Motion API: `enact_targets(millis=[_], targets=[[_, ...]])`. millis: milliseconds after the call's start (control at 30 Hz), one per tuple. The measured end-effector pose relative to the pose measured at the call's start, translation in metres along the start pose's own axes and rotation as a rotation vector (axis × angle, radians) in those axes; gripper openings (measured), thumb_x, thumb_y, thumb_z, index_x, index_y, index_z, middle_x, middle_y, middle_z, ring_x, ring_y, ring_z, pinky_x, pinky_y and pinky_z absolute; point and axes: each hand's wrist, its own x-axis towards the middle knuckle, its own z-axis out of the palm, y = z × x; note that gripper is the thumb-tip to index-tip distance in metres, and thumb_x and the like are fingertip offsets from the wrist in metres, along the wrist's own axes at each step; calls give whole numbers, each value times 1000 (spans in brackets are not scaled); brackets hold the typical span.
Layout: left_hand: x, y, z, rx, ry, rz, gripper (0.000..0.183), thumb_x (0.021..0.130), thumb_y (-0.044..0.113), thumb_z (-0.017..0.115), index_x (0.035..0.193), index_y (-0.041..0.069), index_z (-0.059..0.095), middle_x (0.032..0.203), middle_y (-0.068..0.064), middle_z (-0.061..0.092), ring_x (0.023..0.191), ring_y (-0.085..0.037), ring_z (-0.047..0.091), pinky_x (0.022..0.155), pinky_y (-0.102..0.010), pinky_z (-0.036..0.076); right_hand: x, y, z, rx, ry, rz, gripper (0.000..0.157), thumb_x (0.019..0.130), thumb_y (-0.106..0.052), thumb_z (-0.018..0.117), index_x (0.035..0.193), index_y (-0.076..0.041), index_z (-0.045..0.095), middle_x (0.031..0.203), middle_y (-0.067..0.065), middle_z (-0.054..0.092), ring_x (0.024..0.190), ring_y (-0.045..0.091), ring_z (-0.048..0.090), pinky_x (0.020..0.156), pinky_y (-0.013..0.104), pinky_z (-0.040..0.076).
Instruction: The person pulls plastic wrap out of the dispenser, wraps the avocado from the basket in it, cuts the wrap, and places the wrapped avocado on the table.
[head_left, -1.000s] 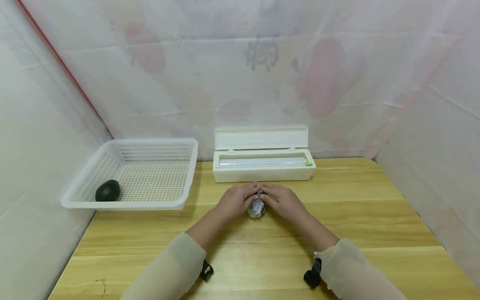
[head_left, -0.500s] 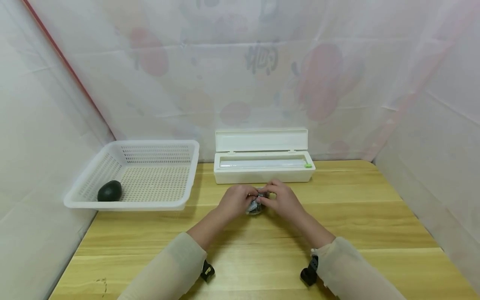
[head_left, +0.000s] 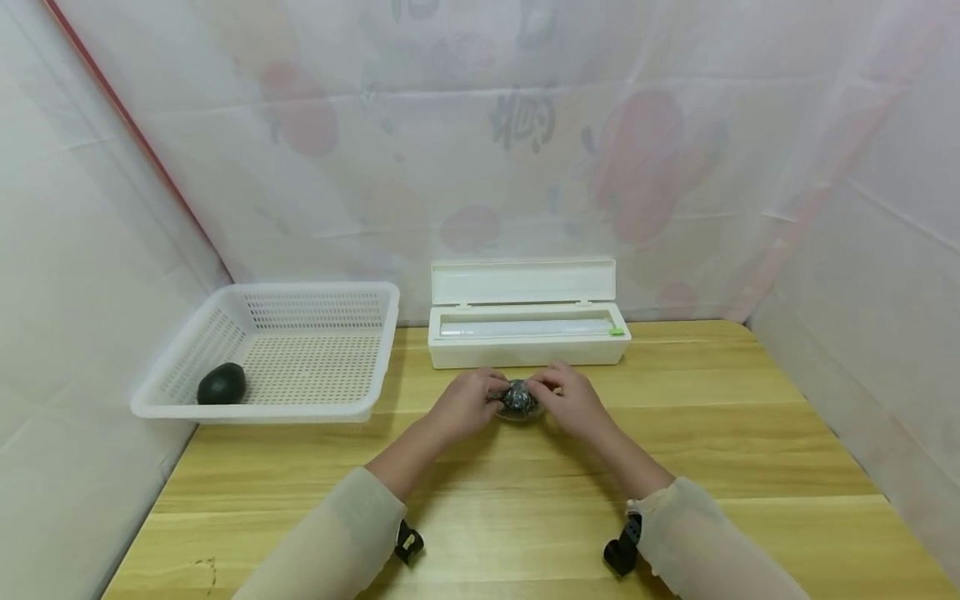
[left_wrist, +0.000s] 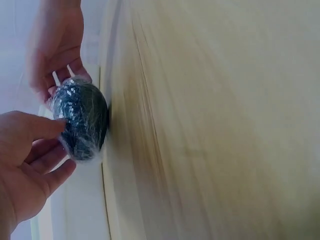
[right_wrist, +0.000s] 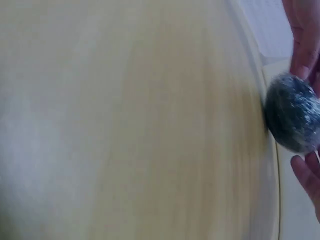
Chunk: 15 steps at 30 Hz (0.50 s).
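An avocado in clear cling film (head_left: 519, 400) rests on the wooden table, its film shiny and crumpled. My left hand (head_left: 467, 402) holds its left end, with the thumb on the near side and the fingers curled behind, as the left wrist view shows. At the opposite end my right hand (head_left: 570, 403) has its fingertips curled at the film. In the left wrist view the wrapped avocado (left_wrist: 81, 120) lies between both hands, and the right hand's fingers (left_wrist: 77, 70) reach its far end.
Behind the hands stands a white cling-film dispenser box (head_left: 528, 354), its lid up, a roll and a green slider (head_left: 617, 331) inside. At left a white mesh basket (head_left: 315, 411) holds an unwrapped dark avocado (head_left: 222, 384). Fabric hangs behind the table.
The wrapped avocado has turned from pointing toward the body to lying sideways. The hands, earlier close together over it, have moved apart to its two ends.
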Motion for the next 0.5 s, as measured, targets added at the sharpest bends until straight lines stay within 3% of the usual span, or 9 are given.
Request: enact_targets(millis=[133, 367, 433, 500], targets=[[3, -6, 1, -48, 47, 11, 20, 89, -2, 66, 104, 5, 76, 110, -5, 72, 106, -21, 67, 92, -30, 54, 1, 3, -3, 64, -30, 33, 10, 90, -18, 71, 96, -15, 78, 97, 1, 62, 87, 18, 58, 73, 31, 52], [4, -14, 1, -312, 87, -232, 12, 87, 6, 74, 97, 11, 78, 105, -1, 70, 98, -20, 65, 77, -27, 56, 2, 0, -4, 64, -64, 40, 11, 89, -17, 72, 97, -14, 78, 92, 0, 62, 87, 17, 59, 75, 31, 54], [5, -15, 0, -328, 87, -257, 11, 87, 9, 74, 97, 11, 78, 103, -2, 69, 96, -19, 64, 75, -27, 55, 2, -2, -5, 42, -58, 30, 12, 89, -17, 72, 98, -13, 78, 90, -1, 62, 85, 16, 59, 74, 30, 54], [6, -14, -1, -297, 80, -240, 10, 88, 9, 73, 97, 10, 78, 101, -2, 68, 93, -18, 63, 74, -27, 54, 1, -3, -6, 10, -46, 9, 12, 89, -16, 72, 98, -12, 78, 87, -1, 62, 80, 15, 59, 71, 28, 54]])
